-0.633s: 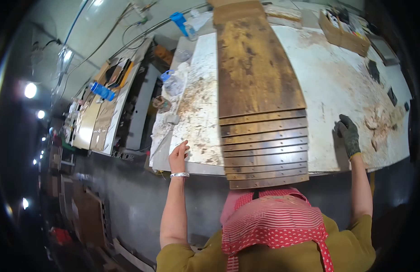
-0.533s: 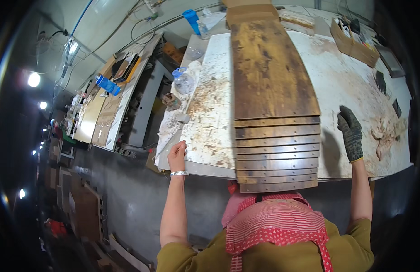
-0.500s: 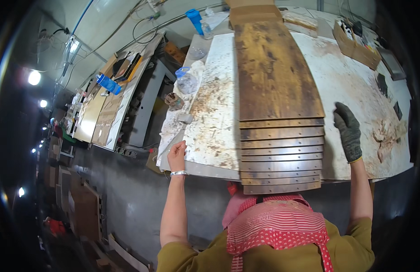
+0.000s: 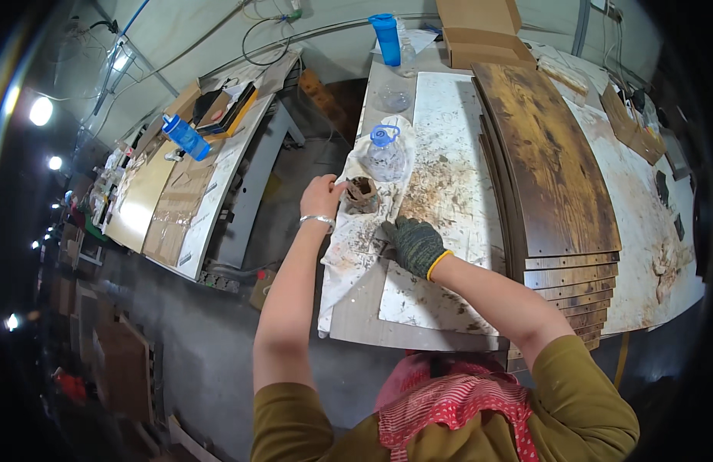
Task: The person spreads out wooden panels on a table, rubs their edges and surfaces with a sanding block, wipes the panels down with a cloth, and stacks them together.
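My bare left hand (image 4: 321, 197), with a bracelet at the wrist, is at a small stained pot (image 4: 362, 195). Its fingers pinch the left rim; dark brown matter shows inside. My right hand (image 4: 418, 245), in a dark grey knit glove with a yellow cuff, is low over the white cloth (image 4: 347, 266) just nearer than the pot. Those fingers are curled downward round something mostly hidden beneath them. To my right lies a stack of curved brown boards (image 4: 552, 165), mottled amber and dark, with small holes along their stepped near ends.
Behind the pot stands a clear plastic jug (image 4: 384, 160) with a blue handle. A blue cup (image 4: 385, 40) and an open cardboard box (image 4: 487, 50) are at the back. A second bench (image 4: 210, 204) is at left, beyond a gap of floor.
My left hand has moved forward to the pot. The gloved right hand has crossed from right of the boards to the cloth at left. The view has swung left.
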The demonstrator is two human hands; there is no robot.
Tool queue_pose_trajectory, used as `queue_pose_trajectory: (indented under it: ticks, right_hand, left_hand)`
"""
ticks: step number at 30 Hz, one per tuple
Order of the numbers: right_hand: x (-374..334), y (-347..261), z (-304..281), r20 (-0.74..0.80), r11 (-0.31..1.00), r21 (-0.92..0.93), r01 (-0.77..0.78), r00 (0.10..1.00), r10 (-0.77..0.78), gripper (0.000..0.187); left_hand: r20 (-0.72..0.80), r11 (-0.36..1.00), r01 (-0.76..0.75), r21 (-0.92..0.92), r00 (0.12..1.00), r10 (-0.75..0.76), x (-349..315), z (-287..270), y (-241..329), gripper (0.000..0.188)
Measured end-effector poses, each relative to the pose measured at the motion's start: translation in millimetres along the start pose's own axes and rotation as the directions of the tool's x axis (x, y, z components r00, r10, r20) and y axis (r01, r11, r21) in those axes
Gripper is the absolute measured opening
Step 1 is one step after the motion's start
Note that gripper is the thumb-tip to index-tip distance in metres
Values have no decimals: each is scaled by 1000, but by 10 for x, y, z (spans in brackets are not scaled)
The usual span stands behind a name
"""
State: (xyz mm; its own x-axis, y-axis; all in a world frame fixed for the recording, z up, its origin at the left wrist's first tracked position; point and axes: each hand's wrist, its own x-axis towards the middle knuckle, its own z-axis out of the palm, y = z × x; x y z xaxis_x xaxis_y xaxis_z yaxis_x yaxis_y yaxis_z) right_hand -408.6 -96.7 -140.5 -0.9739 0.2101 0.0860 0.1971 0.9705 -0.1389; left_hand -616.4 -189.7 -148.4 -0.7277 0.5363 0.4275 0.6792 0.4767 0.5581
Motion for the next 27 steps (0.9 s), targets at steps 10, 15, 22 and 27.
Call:
queue_pose_trajectory:
  ticks: [10, 15, 22, 27]
  right_hand:
    - [-26, -13, 200, -14, 991, -132, -19, 1000, 17, 32]
    - [91, 15, 152, -10, 999, 14, 39, 999, -39, 39]
    - [90, 78, 171, 24, 994, 84, 64, 997, -67, 41]
    - [7, 198, -145, -11, 950, 295, -105, 993, 113, 34]
  left_hand:
    - [170, 998, -7, -64, 985, 18, -6, 308, 240, 17]
    - [24, 991, -133, -27, 991, 133, -55, 305, 162, 11]
    - [229, 993, -103, -65, 967, 115, -92, 136, 171, 12]
    - [71, 914, 151, -378, 988, -134, -103, -207, 252, 14]
